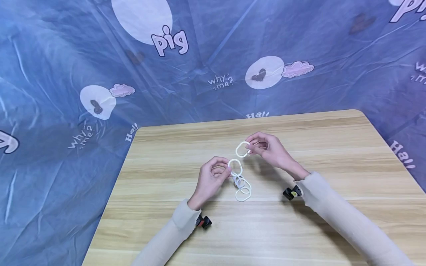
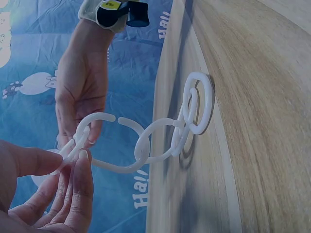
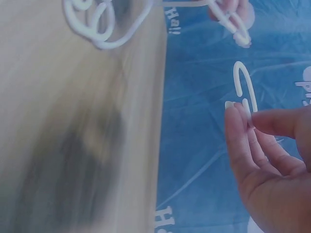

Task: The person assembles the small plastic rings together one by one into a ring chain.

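Observation:
My left hand [image 1: 211, 177] pinches the top link of a short chain of white plastic oval links [image 1: 244, 200] between thumb and fingertips. The other links hang down and to the right from it. In the left wrist view the chain [image 2: 121, 169] runs from the fingertips toward the tabletop, and one link shows a gap in its side. My right hand [image 1: 269, 149] pinches a separate white link [image 1: 236, 150], held above and just right of the chain's top link. This loose link [image 3: 251, 85] also has a gap, seen near the fingertips in the right wrist view.
A light wood-grain table [image 1: 159, 177] lies under both hands. Behind it and at its sides hangs a blue printed cloth [image 1: 206, 44]. Black wrist cameras [image 1: 292, 193] are worn below each sleeve cuff.

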Action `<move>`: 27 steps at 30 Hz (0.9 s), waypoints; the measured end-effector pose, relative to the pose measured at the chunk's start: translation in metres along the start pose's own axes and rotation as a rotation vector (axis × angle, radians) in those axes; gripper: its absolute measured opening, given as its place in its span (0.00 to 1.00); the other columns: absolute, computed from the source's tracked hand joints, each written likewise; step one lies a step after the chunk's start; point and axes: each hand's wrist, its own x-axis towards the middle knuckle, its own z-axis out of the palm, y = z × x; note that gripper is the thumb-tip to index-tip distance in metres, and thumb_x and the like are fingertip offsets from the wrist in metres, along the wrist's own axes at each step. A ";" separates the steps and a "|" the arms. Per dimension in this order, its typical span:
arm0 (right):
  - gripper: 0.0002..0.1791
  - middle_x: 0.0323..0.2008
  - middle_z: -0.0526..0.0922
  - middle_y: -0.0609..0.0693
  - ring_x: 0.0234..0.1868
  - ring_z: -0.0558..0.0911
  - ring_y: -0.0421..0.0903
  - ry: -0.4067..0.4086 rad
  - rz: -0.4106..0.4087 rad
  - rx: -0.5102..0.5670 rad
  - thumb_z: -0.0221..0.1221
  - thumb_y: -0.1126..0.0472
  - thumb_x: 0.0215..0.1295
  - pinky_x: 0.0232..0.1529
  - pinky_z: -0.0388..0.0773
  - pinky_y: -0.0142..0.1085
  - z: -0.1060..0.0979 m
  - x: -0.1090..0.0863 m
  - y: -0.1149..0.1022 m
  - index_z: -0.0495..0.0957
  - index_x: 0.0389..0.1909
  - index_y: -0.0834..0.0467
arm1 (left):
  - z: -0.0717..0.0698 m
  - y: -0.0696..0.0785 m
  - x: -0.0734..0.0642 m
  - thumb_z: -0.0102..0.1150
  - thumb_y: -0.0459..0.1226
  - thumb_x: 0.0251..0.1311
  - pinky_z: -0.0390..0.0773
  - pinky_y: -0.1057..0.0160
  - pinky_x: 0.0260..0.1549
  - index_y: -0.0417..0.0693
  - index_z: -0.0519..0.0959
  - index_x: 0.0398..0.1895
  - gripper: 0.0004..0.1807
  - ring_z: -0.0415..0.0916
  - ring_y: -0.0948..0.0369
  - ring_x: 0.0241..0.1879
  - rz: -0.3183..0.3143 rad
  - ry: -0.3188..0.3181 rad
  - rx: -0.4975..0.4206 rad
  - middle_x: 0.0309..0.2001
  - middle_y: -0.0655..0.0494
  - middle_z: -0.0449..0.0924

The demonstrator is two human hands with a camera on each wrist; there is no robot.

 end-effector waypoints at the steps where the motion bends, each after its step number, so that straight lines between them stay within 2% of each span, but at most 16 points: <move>1: 0.14 0.46 0.85 0.70 0.37 0.90 0.49 -0.005 -0.011 0.009 0.63 0.69 0.71 0.42 0.92 0.39 0.000 -0.001 -0.001 0.79 0.55 0.67 | 0.000 0.000 0.000 0.64 0.26 0.66 0.89 0.41 0.43 0.26 0.77 0.54 0.15 0.86 0.42 0.36 0.001 0.003 0.000 0.43 0.37 0.83; 3: 0.14 0.45 0.85 0.71 0.36 0.89 0.45 -0.021 -0.027 0.029 0.62 0.71 0.70 0.41 0.92 0.37 0.000 -0.002 -0.003 0.79 0.55 0.67 | 0.001 -0.001 0.001 0.64 0.25 0.66 0.90 0.43 0.42 0.28 0.78 0.53 0.14 0.87 0.42 0.36 0.002 0.008 0.000 0.43 0.38 0.83; 6: 0.13 0.45 0.84 0.72 0.37 0.89 0.50 -0.044 -0.043 0.058 0.61 0.72 0.71 0.42 0.92 0.38 0.001 -0.004 -0.006 0.79 0.54 0.68 | 0.002 -0.001 0.002 0.64 0.25 0.66 0.90 0.42 0.43 0.30 0.78 0.53 0.14 0.86 0.39 0.37 0.000 0.011 -0.014 0.44 0.36 0.83; 10: 0.13 0.46 0.83 0.74 0.39 0.89 0.58 -0.049 -0.039 0.067 0.62 0.71 0.71 0.43 0.92 0.44 0.003 -0.006 -0.005 0.79 0.54 0.68 | 0.004 -0.001 0.004 0.64 0.25 0.66 0.89 0.41 0.44 0.28 0.77 0.54 0.15 0.87 0.48 0.35 -0.006 0.001 -0.039 0.44 0.34 0.82; 12: 0.14 0.45 0.84 0.73 0.38 0.90 0.55 -0.039 -0.039 0.057 0.62 0.71 0.71 0.43 0.92 0.45 0.003 -0.007 -0.004 0.79 0.54 0.68 | 0.004 -0.002 0.005 0.64 0.25 0.66 0.89 0.40 0.44 0.27 0.76 0.55 0.17 0.86 0.54 0.34 -0.008 -0.002 -0.045 0.44 0.33 0.82; 15: 0.14 0.45 0.85 0.72 0.37 0.90 0.49 -0.009 -0.051 0.039 0.62 0.71 0.70 0.42 0.92 0.41 0.002 -0.008 -0.003 0.78 0.55 0.69 | 0.004 -0.002 0.005 0.64 0.25 0.66 0.89 0.40 0.44 0.26 0.76 0.55 0.17 0.86 0.56 0.33 -0.011 -0.004 -0.049 0.44 0.33 0.82; 20: 0.13 0.47 0.85 0.71 0.38 0.91 0.52 0.015 -0.082 0.043 0.62 0.72 0.70 0.41 0.92 0.34 0.001 -0.008 -0.004 0.78 0.54 0.69 | 0.003 -0.003 0.005 0.64 0.25 0.66 0.90 0.43 0.43 0.29 0.78 0.54 0.15 0.85 0.60 0.32 -0.013 0.002 -0.045 0.44 0.34 0.83; 23: 0.14 0.47 0.84 0.73 0.37 0.90 0.48 -0.013 -0.076 0.068 0.62 0.72 0.70 0.41 0.92 0.35 0.002 -0.008 -0.005 0.78 0.54 0.68 | 0.003 -0.004 0.005 0.64 0.24 0.66 0.90 0.43 0.43 0.29 0.78 0.54 0.15 0.85 0.63 0.32 -0.008 0.003 -0.043 0.44 0.32 0.83; 27: 0.14 0.47 0.84 0.73 0.37 0.90 0.45 -0.048 -0.054 0.088 0.62 0.71 0.70 0.44 0.92 0.42 0.004 -0.010 -0.005 0.78 0.55 0.68 | 0.005 -0.005 0.006 0.64 0.25 0.66 0.90 0.42 0.43 0.29 0.78 0.55 0.15 0.86 0.60 0.32 0.007 0.003 -0.026 0.45 0.31 0.83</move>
